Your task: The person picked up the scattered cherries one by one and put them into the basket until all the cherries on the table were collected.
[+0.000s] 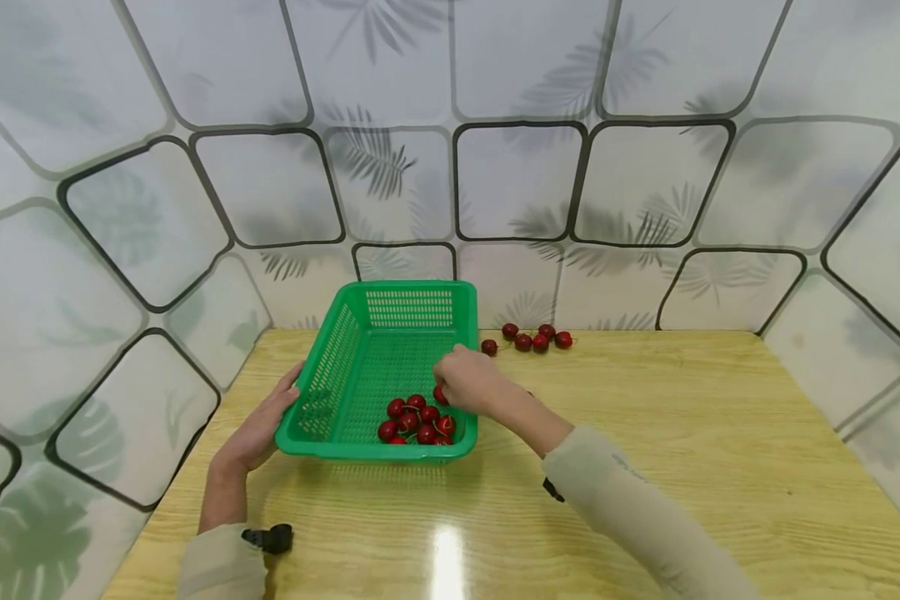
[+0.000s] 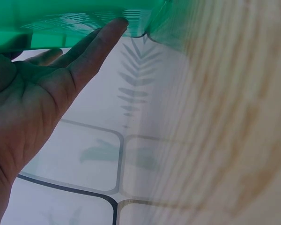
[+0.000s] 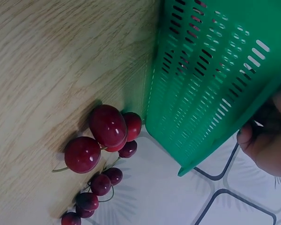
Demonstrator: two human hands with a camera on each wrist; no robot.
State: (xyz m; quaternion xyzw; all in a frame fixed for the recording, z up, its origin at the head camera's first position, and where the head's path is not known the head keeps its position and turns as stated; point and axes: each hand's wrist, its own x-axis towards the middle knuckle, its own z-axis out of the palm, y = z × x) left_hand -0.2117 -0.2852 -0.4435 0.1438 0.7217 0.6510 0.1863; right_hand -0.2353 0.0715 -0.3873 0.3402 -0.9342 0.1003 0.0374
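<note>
A green plastic basket (image 1: 412, 453) with slotted walls stands on the table, and a cluster of dark red cherries (image 1: 408, 422) lies in its near right corner. My left hand (image 1: 258, 425) holds the basket's left rim; in the left wrist view its fingers (image 2: 100, 51) stretch along the outside wall. Over the right rim, my right hand (image 1: 471, 382) is curled with a cherry (image 1: 440, 395) at its fingertips. The basket's side (image 3: 201, 84) hides most of those fingers in the right wrist view.
Several loose cherries (image 1: 540, 342) with stems lie on the wooden table (image 1: 682, 433), right of the basket's far end. More loose cherries (image 3: 107, 125) show beside the basket in the right wrist view. A patterned wall covering (image 1: 517, 183) rises behind the table.
</note>
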